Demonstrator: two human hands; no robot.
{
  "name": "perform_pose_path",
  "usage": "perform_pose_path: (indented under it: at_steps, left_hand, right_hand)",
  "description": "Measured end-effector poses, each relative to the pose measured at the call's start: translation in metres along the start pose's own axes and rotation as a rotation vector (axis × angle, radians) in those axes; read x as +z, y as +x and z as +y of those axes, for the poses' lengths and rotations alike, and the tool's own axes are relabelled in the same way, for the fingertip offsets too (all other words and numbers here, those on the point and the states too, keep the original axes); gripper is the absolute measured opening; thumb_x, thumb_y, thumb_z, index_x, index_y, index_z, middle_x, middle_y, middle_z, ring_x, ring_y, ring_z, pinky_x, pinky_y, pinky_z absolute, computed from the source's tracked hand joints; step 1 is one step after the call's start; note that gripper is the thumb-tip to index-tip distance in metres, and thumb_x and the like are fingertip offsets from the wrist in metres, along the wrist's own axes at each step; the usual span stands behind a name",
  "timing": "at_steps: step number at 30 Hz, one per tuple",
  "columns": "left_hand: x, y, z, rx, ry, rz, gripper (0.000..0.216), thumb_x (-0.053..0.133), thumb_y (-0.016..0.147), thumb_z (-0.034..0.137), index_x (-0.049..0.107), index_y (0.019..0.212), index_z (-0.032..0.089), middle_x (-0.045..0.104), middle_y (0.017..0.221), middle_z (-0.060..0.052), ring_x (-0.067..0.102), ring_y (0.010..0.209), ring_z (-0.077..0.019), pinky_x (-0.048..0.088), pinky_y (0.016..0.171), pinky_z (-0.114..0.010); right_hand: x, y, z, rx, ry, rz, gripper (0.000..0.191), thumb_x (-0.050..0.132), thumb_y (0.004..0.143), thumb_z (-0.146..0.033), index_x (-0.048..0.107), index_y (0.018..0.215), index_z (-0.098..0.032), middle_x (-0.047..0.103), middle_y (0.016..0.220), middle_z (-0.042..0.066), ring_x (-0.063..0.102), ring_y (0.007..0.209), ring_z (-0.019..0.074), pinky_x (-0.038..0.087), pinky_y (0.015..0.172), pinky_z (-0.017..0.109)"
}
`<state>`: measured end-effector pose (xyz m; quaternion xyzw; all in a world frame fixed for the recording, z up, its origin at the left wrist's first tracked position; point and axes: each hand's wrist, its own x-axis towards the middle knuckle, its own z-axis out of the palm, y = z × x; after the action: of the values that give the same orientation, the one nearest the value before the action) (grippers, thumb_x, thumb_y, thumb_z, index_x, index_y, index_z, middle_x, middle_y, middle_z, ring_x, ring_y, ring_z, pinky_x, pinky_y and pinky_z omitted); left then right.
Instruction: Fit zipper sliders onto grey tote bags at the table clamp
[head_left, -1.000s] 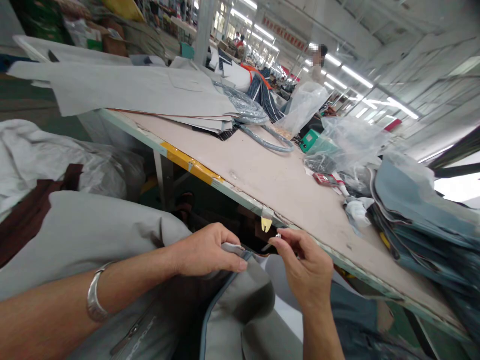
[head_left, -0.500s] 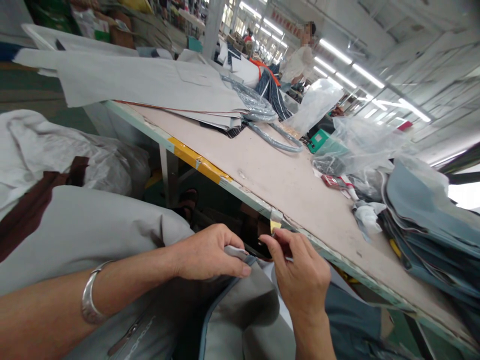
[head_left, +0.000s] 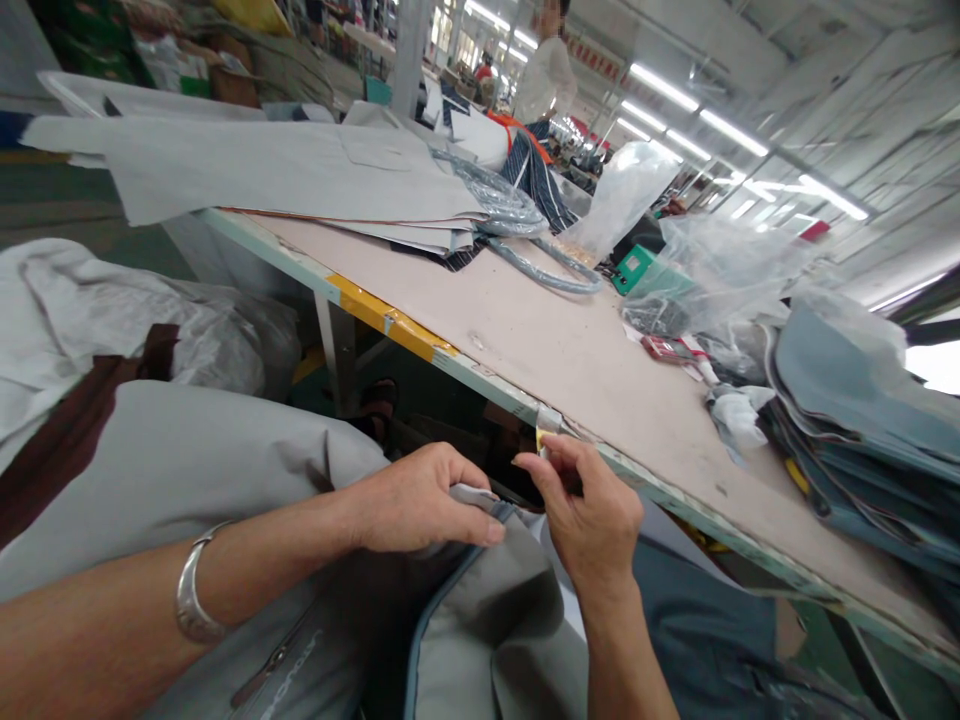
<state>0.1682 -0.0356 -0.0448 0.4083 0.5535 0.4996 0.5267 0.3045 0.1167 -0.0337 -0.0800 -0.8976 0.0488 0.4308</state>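
My left hand (head_left: 442,500), a silver bangle on its wrist, is closed in a pinch on the upper edge of a grey sewn fabric piece (head_left: 517,610) with blue-grey piping. A pale flap shows between thumb and fingers. The fabric spreads across my lap, with a zipper (head_left: 279,655) and pale lettering at lower left. My right hand (head_left: 596,510) is at the table edge, fingers curled in a pinch by a small silvery and yellow tab (head_left: 550,418). What lies between those fingertips is too small to make out.
A long table (head_left: 525,345) slants across, yellow tape (head_left: 390,318) on its edge. Pale sheets (head_left: 285,165) overhang its left end. Clear plastic bags (head_left: 720,260), a green box (head_left: 634,268) and stacked blue-grey pieces (head_left: 847,420) lie on it. A person (head_left: 544,80) stands beyond.
My right hand has moved slightly up and left, closer to the tab on the table edge. My left hand keeps its pinch on the fabric. The person beyond has shifted left in view.
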Motion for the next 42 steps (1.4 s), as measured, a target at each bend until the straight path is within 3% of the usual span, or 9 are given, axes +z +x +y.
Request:
perform_pose_path:
  at_steps: [12,17,19,23,27,32,36,42]
  left_hand:
    - [-0.002,0.0,0.0,0.002,-0.022,-0.006,0.027,0.075,0.071,0.036,0.065,0.069,0.012,0.048,0.058,0.004,0.036,0.055,-0.0076,0.024,0.05,-0.021]
    - [-0.002,-0.002,0.001,-0.004,-0.047,-0.009,0.032,0.077,0.07,0.04,0.062,0.068,0.011,0.047,0.059,0.004,0.035,0.056,-0.0075,0.023,0.051,-0.021]
    - [-0.001,-0.003,0.003,-0.014,-0.06,-0.032,0.031,0.076,0.07,0.039,0.062,0.07,0.011,0.048,0.06,0.004,0.036,0.057,-0.0078,0.024,0.052,-0.021]
    - [0.002,-0.003,0.006,-0.007,-0.064,-0.039,0.031,0.077,0.07,0.038,0.063,0.071,0.01,0.048,0.06,0.003,0.035,0.058,-0.0076,0.024,0.054,-0.022]
    - [0.005,-0.002,0.005,-0.022,-0.084,-0.054,0.032,0.078,0.068,0.037,0.063,0.07,0.009,0.05,0.061,0.003,0.037,0.058,-0.0078,0.026,0.055,-0.022]
    - [0.007,-0.002,0.003,-0.023,-0.081,-0.06,0.032,0.079,0.069,0.038,0.063,0.07,0.01,0.048,0.06,0.004,0.035,0.057,-0.0072,0.024,0.052,-0.022]
    - [0.006,-0.001,0.004,-0.03,-0.077,-0.062,0.03,0.078,0.069,0.035,0.06,0.067,0.011,0.046,0.058,0.005,0.034,0.055,-0.0063,0.023,0.05,-0.021]
    - [0.004,-0.002,0.007,-0.028,-0.049,-0.062,0.029,0.076,0.07,0.034,0.058,0.065,0.012,0.043,0.056,0.006,0.033,0.054,-0.0061,0.023,0.049,-0.021]
  right_hand:
    - [-0.004,-0.002,-0.001,0.03,0.011,-0.012,0.035,0.075,0.085,-0.037,0.062,0.111,-0.018,0.065,0.076,-0.003,0.059,0.059,0.008,0.051,0.065,0.019]
    - [-0.015,-0.016,-0.004,0.142,0.12,0.024,0.012,0.068,0.089,-0.026,0.063,0.099,-0.02,0.064,0.077,-0.003,0.06,0.062,0.0082,0.049,0.063,0.019]
    - [-0.025,-0.024,-0.007,0.223,0.249,-0.062,0.006,0.063,0.092,-0.027,0.062,0.094,-0.021,0.063,0.079,-0.002,0.061,0.067,0.0096,0.049,0.064,0.02]
    - [-0.04,-0.033,-0.01,0.267,0.426,-0.294,0.018,0.058,0.094,-0.037,0.065,0.102,-0.023,0.066,0.099,0.003,0.064,0.094,0.0161,0.051,0.079,0.026]
    - [-0.035,-0.026,-0.009,0.35,0.355,-0.12,0.013,0.062,0.093,-0.028,0.066,0.105,-0.025,0.069,0.1,0.001,0.065,0.093,0.0144,0.05,0.082,0.025]
    - [-0.02,-0.005,-0.008,0.208,0.148,-0.088,0.024,0.069,0.088,-0.022,0.067,0.112,-0.022,0.069,0.093,-0.001,0.064,0.078,0.0099,0.05,0.078,0.022]
    - [-0.019,0.003,-0.009,0.095,0.104,-0.088,0.01,0.065,0.091,-0.018,0.069,0.101,-0.019,0.069,0.094,0.0,0.065,0.085,0.0093,0.049,0.081,0.019]
    - [-0.024,0.01,-0.007,0.024,0.068,-0.168,0.01,0.063,0.092,-0.017,0.067,0.101,-0.018,0.068,0.093,0.001,0.065,0.087,0.0097,0.048,0.082,0.019]
